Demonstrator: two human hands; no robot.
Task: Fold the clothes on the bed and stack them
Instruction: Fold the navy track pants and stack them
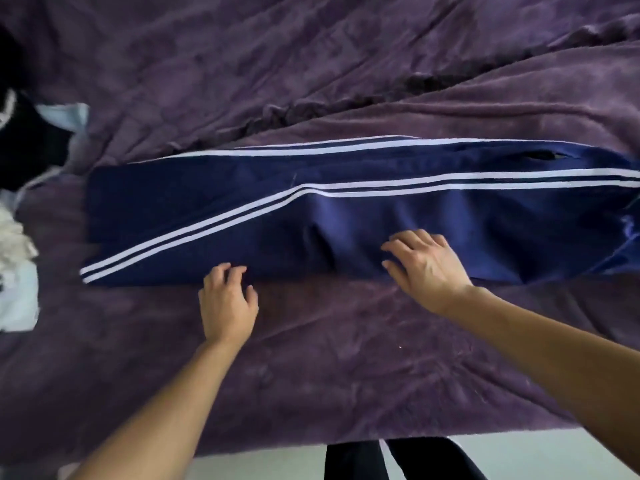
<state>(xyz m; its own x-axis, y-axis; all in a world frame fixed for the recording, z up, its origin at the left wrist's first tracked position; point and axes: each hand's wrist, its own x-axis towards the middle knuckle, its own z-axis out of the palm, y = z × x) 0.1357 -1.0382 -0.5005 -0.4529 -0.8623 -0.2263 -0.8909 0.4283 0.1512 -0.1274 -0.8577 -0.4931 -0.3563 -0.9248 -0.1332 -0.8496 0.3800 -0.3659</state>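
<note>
Pants (346, 220), navy with paired white side stripes, lie flat across the bed (346, 358). They look already halved lengthwise, one leg on the other. The near long edge sits right at the fingertips of the left hand (227, 299) and the mid-section is under the right hand (426, 265). The cuff end is off to the left of the left hand, and the waist end runs out past the right hand to the frame edge. The left hand's fingers are loosely bent with their tips on the near edge, and no fabric is visibly pinched, so it reads as open. The right hand is open, fingers spread and resting flat on the cloth, with a soft pucker between the two hands. Judged from the sheen and drape, the fabric is light, limp and thin, and probably slick. The layers may slide on each other, while the plush bed cover should hold the bottom layer. The best hold is likely a pinch through both layers at the cuff corners, left of the left hand, carried across toward the waist. The thicker waistband gives a firmer grab than the mid-leg. A loose pile of clothes (20, 237), in black, white and pale blue, sits well to the left of the left hand at the bed's edge.
</note>
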